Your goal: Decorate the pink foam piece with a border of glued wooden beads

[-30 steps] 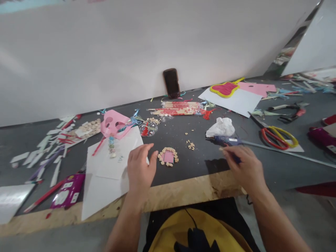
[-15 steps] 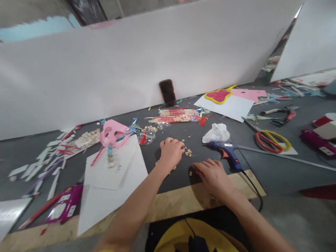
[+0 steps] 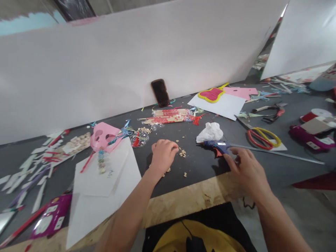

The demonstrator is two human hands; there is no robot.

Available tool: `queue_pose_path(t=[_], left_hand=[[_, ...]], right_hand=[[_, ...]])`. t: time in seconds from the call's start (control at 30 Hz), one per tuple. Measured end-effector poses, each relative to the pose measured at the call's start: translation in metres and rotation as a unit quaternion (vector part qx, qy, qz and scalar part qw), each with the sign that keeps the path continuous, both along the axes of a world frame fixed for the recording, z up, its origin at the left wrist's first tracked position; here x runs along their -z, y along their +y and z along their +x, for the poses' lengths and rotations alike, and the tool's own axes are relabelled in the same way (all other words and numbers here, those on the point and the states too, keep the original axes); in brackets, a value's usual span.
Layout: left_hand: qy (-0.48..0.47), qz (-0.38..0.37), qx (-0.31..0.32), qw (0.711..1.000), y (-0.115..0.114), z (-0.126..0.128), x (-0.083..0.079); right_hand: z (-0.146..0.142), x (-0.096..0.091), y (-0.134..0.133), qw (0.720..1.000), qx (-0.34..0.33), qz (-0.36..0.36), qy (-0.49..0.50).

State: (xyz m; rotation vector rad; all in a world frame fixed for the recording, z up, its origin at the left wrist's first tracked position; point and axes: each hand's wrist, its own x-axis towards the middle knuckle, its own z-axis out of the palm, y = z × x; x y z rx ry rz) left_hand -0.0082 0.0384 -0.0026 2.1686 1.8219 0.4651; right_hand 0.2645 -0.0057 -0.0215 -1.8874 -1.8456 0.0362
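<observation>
My left hand (image 3: 162, 155) lies knuckles up on the dark table, fingers curled, tips at a small heap of wooden beads (image 3: 182, 153); whether it pinches any bead is hidden. Under its heel peeks the bead-rimmed pink square (image 3: 167, 170). One loose bead (image 3: 185, 174) lies nearer the table edge. My right hand (image 3: 245, 168) reaches over the handle of the blue glue gun (image 3: 216, 146), fingers bent and touching it; the grip does not look closed.
A crumpled white tissue (image 3: 210, 131) sits behind the gun. Red-and-yellow scissors (image 3: 262, 137) and a long metal ruler (image 3: 275, 151) lie to the right. White paper sheets (image 3: 105, 182), a pink mask (image 3: 103, 136), a stick bundle (image 3: 169, 116) and a phone (image 3: 160, 92) stand left and behind.
My left hand moved from the paper's edge over the beaded square to the bead heap. My right hand came left to the table middle, then went back right onto the glue gun.
</observation>
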Motion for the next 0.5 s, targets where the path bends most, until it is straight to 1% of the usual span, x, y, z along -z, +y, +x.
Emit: queue_pose_path(t=[0.07, 0.1, 0.17, 0.2, 0.27, 0.33, 0.4, 0.47, 0.5], left_hand=[[-0.045, 0.013, -0.014, 0.999, -0.012, -0.003, -0.007], [-0.100, 0.028, -0.032, 0.994, -0.018, -0.004, -0.009], [-0.208, 0.047, -0.065, 0.975, -0.032, -0.005, -0.011], [-0.256, 0.042, -0.082, 0.962, -0.038, -0.005, -0.011], [-0.331, 0.009, -0.112, 0.937, -0.049, -0.004, -0.011], [-0.390, -0.024, -0.131, 0.911, -0.058, -0.004, -0.011], [-0.435, -0.041, -0.143, 0.888, -0.066, -0.003, -0.010], [-0.468, -0.053, -0.154, 0.869, -0.072, -0.001, -0.009], [-0.480, -0.058, -0.158, 0.861, -0.075, 0.000, -0.008]], right_hand=[[0.007, 0.003, 0.006, 0.997, 0.019, -0.056, -0.041], [0.008, 0.004, 0.009, 0.995, 0.018, -0.084, -0.058], [0.007, 0.003, 0.015, 0.988, 0.020, -0.134, -0.080], [0.006, 0.001, 0.018, 0.984, 0.023, -0.154, -0.084], [0.006, -0.003, 0.024, 0.978, 0.029, -0.193, -0.073], [0.010, -0.006, 0.029, 0.975, 0.032, -0.216, -0.029], [0.015, -0.009, 0.030, 0.976, 0.028, -0.211, 0.049], [0.019, -0.010, 0.026, 0.971, 0.028, -0.176, 0.162], [0.019, -0.010, 0.022, 0.959, 0.030, -0.159, 0.235]])
